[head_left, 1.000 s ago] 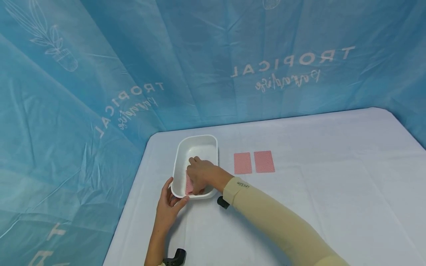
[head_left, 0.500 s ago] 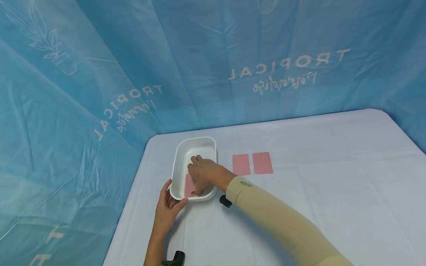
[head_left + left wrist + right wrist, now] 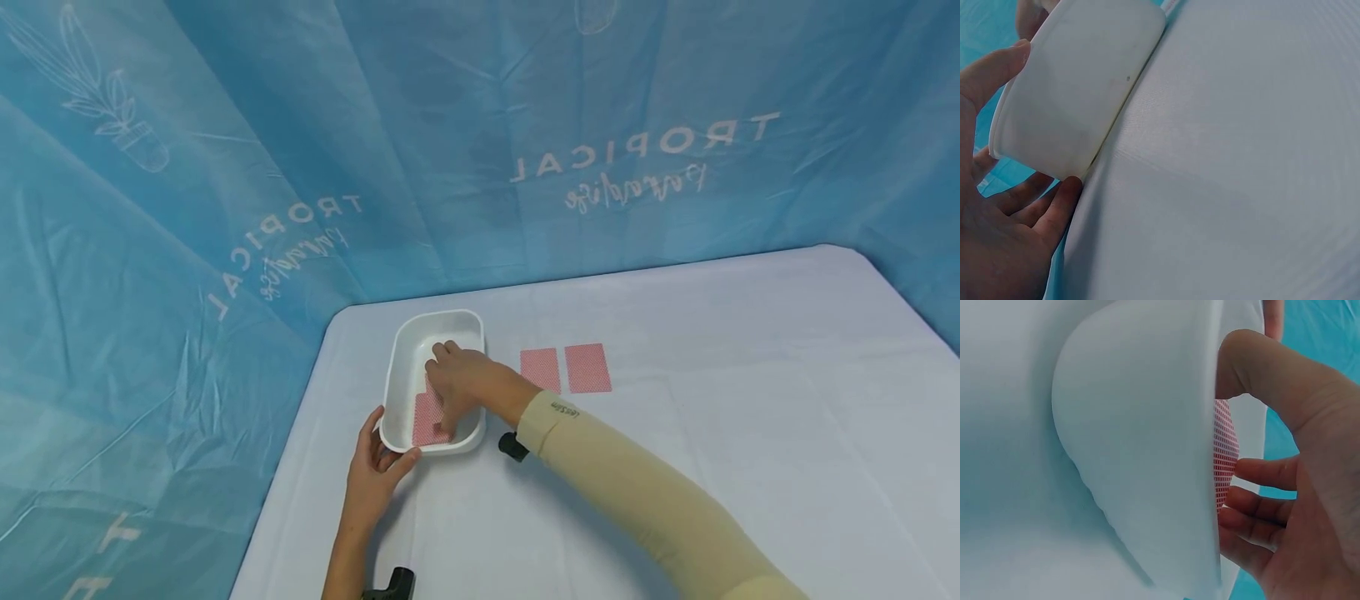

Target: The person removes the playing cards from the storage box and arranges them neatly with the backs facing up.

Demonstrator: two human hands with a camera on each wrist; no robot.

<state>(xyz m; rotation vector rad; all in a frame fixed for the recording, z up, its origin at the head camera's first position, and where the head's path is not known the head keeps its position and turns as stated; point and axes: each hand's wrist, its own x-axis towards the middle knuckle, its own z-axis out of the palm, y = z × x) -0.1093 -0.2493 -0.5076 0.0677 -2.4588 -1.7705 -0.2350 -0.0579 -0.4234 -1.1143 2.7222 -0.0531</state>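
A white plastic basin (image 3: 400, 367) stands on the white table at the left. My left hand (image 3: 369, 482) holds its near left corner, with the thumb at the rim and the other fingers around the side, as the left wrist view also shows. Inside the basin lie red-patterned playing cards (image 3: 427, 417), face down and partly covered. My right hand (image 3: 467, 385) reaches over the right rim into the basin. In the right wrist view its thumb and curled fingers are on either side of a playing card (image 3: 1225, 447); the thumb tip is hidden behind the rim.
Two red-backed playing cards, a left one (image 3: 541, 367) and a right one (image 3: 588, 367), lie side by side on the table (image 3: 712, 417), right of the basin. A blue curtain (image 3: 420, 167) with white lettering hangs along the table's back and left edges.
My right hand has shifted slightly inside the basin, and a second patterned patch now shows above the lower card. My left hand keeps its hold on the corner.
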